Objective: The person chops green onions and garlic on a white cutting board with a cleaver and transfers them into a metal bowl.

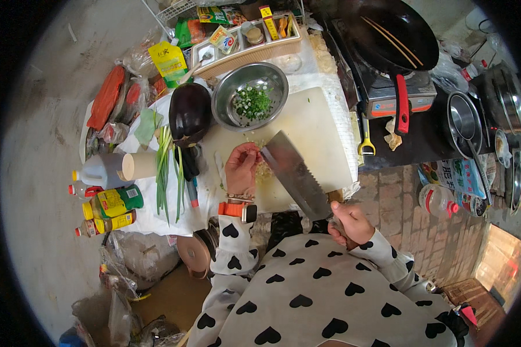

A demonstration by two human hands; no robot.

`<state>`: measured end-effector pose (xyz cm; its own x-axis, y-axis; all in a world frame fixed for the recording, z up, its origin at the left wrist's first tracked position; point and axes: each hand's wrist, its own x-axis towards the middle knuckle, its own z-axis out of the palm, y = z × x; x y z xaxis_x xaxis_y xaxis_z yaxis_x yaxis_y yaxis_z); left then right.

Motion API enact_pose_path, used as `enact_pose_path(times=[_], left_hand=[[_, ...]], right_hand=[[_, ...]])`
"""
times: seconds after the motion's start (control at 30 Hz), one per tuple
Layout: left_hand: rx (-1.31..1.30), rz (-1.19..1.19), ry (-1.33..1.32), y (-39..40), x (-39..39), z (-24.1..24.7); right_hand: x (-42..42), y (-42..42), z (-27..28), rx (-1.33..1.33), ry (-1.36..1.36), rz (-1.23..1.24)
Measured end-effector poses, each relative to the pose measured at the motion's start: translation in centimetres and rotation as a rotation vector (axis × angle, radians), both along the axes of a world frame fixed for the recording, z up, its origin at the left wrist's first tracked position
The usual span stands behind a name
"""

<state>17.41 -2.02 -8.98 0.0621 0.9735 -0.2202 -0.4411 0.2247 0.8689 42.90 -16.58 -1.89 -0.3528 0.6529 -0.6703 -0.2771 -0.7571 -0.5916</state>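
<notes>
My right hand (pixel 351 223) grips the handle of a broad cleaver with a serrated spine (pixel 293 175); its blade points up and left over the white cutting board (pixel 319 130). My left hand (pixel 243 162) is at the blade's far corner, thumb and fingers pinched together; whether they touch the blade or hold a scrap is unclear. Pale chopped bits (pixel 264 172) lie on the board beside and partly under the left hand. Just beyond, a steel bowl (pixel 220 104) holds chopped green onion (pixel 252 102). An eggplant (pixel 190 112) and whole green onions (pixel 165 173) lie to the left.
Sauce and oil bottles (pixel 115 201) lie at the left edge. A seasoning rack (pixel 252 54) stands behind the bowl. At the right, a black wok (pixel 390 30) with chopsticks rests on a gas stove (pixel 399 97), its red handle (pixel 402 104) towards me. A yellow peeler (pixel 366 143) hangs near the board.
</notes>
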Motion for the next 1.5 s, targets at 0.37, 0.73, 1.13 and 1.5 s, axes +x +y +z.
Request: enact_pose_path(times=[0.37,0.73,1.13,1.5], left_hand=[[0.356,-0.034,0.610,0.0,-2.0,2.3],[0.414,-0.069,0.830,3.1,-4.7,-0.2],[0.743,-0.254,0.944,3.4,-2.4,-2.0],[0.519,-0.184,0.798,2.5,-2.1,-1.6]], right_hand=[[0.5,-1.6,-1.8,-0.301,0.121,-0.262],[-10.2,-3.2,-4.3,-0.167,-0.052,-0.579],[-18.5,0.1,-5.8,-0.166,0.008,-0.698],[-19.7,0.8,-6.9,-0.171,0.171,-0.551]])
